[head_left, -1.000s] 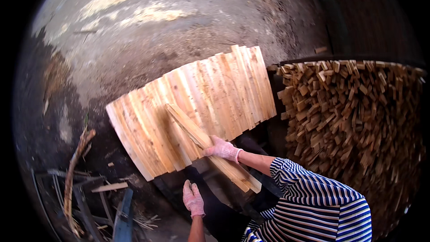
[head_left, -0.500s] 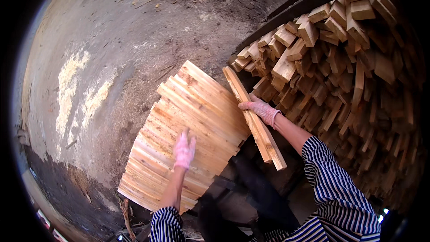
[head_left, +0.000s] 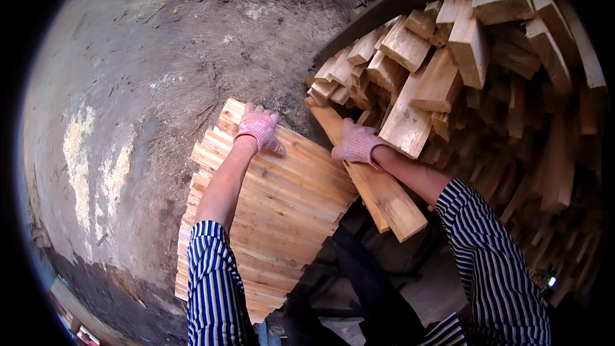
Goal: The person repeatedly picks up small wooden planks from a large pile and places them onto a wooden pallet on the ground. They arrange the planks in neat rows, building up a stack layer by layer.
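A row of pale wooden strips point(head_left: 275, 198) lies side by side like a slatted panel in front of me, with uneven ends. My left hand point(head_left: 257, 129), in a pink knit glove, rests on the far end of this row, fingers and thumb apart. To the right, my right hand point(head_left: 357, 143), gloved the same way, is closed around two wooden strips point(head_left: 378, 195) lying together. They slant from the far left toward my near right, beside the row's right edge. The undersides of the held strips are hidden.
A tall pile of loose wooden strips point(head_left: 442, 83) fills the right side, ends jutting toward me. A dark beam point(head_left: 410, 6) runs along its far edge. Rough grey ground point(head_left: 147, 45) with pale sawdust patches point(head_left: 78, 154) spreads to the left.
My left hand has moved from the middle of the row to its far end. The right hand still grips the strips, and the pile looks nearer as the view shifts.
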A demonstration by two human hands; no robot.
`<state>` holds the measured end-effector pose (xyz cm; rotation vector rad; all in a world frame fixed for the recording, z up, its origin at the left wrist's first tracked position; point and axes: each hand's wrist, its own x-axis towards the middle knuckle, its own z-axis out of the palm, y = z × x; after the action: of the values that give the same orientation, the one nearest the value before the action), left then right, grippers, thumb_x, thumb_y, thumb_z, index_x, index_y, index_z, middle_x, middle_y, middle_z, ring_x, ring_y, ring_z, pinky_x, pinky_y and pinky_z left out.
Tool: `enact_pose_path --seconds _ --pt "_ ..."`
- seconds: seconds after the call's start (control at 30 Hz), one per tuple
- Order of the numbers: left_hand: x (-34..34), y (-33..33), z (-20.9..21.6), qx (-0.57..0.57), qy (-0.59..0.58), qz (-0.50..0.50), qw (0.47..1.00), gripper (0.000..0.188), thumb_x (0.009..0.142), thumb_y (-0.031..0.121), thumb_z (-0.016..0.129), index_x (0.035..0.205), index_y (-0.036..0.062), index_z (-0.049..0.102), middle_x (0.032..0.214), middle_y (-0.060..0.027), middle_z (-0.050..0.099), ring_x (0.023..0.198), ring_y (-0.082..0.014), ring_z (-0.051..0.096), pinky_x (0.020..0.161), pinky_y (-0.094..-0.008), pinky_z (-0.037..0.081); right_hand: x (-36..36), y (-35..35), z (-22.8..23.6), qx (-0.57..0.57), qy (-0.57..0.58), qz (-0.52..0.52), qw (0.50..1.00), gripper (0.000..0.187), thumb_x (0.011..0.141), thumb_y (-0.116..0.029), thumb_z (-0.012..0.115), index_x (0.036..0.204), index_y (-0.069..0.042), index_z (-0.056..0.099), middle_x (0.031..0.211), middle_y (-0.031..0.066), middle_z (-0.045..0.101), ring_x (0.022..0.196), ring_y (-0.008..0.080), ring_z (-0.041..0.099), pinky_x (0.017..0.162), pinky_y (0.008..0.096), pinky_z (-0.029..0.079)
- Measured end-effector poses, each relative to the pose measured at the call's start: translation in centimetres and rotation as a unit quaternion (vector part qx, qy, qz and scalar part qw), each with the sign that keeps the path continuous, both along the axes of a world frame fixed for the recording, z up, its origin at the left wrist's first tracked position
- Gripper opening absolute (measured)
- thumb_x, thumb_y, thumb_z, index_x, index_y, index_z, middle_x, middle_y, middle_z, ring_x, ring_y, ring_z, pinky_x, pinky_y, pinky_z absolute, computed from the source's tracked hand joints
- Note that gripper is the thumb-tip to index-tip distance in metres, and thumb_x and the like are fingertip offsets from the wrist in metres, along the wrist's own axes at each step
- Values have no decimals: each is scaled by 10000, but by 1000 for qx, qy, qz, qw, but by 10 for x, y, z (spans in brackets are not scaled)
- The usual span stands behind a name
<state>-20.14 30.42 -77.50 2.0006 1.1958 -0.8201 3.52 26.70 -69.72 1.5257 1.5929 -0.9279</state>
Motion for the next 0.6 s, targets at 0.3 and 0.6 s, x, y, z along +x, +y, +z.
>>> enact_pose_path --seconds 0.3,0.6 --pt "-10 -34 -20 92 -25 39 995 1016 607 598 913 1443 134 567 1488 -140 551 1509 -322 363 1290 -558 94 -17 -11 -1 -27 37 48 998 664 811 -229 717 1338 52 426 1279 318 630 1215 444 655 969 553 549" --pt "-4 -35 -29 104 -33 53 993 996 598 552 927 1432 130 580 1498 -140 540 1518 -340 342 1298 -557 80 -21 -17 -4 -52 14 7 998 797 819 -198 703 1466 70 322 1338 319 605 1244 439 641 1016 509 531"
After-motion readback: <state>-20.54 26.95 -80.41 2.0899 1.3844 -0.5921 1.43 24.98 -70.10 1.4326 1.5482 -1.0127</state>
